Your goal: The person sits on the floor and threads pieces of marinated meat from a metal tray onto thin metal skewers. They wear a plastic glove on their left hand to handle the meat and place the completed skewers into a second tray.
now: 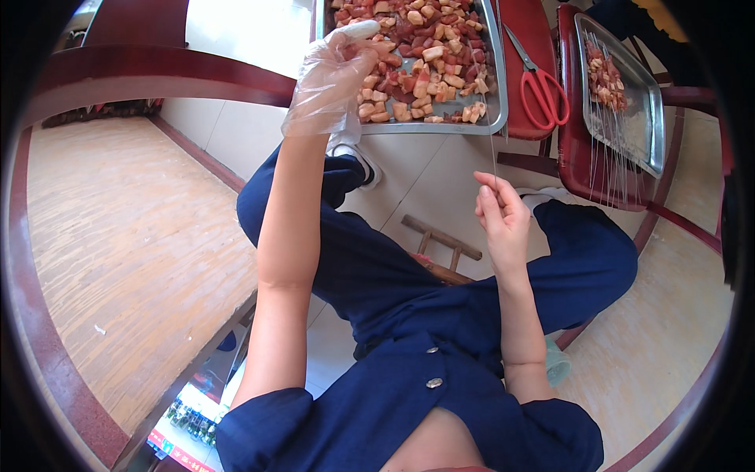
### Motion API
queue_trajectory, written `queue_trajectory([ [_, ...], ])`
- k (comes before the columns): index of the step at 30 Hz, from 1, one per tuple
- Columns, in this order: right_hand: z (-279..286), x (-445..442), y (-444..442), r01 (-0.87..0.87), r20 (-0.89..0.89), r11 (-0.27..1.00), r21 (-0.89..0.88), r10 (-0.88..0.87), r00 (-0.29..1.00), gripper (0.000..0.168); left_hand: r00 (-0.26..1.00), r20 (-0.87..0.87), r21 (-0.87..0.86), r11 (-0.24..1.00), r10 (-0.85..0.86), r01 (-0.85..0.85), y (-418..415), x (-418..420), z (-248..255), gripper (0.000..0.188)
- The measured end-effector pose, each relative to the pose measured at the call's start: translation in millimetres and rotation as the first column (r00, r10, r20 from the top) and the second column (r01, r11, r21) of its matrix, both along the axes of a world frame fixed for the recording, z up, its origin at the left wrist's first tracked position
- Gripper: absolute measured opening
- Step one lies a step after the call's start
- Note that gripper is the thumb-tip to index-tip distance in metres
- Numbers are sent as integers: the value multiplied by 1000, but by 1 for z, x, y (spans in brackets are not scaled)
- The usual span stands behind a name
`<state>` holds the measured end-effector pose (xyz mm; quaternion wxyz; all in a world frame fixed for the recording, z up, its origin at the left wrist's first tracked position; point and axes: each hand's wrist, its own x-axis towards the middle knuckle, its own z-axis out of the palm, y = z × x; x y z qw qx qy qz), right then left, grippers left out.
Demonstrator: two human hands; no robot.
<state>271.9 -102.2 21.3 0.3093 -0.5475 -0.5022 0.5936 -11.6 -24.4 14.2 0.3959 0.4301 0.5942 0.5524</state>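
Note:
My left hand (333, 79), in a clear plastic glove, is over the left side of a metal tray (499, 88) of raw diced meat (422, 65). Its fingers are bent beside the pink and pale cubes; whether they grip a piece is hidden. My right hand (504, 206) is bare and pinches the lower end of a thin metal skewer (493, 147) below the tray's near edge. The skewer runs up over the tray's right side, where a few meat pieces (481, 85) appear to be on it.
Red-handled scissors (545, 100) lie on a red seat right of the tray. Farther right, a second metal tray (640, 133) on a red chair (581, 171) holds several loaded skewers (606, 88). A wood-topped table (130, 236) stands at left, a wooden stool (442, 239) below.

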Motion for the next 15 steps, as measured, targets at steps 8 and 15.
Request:
queue_trajectory([
  [8,0,-5,0,-14,-2,1000,7,14,1000,23,395,-914,-11,978,-95,210,9,21,-19,31],
  [15,5,-3,0,49,17,994,95,-51,999,20,952,-266,-99,987,-148,126,8,8,-2,38],
])
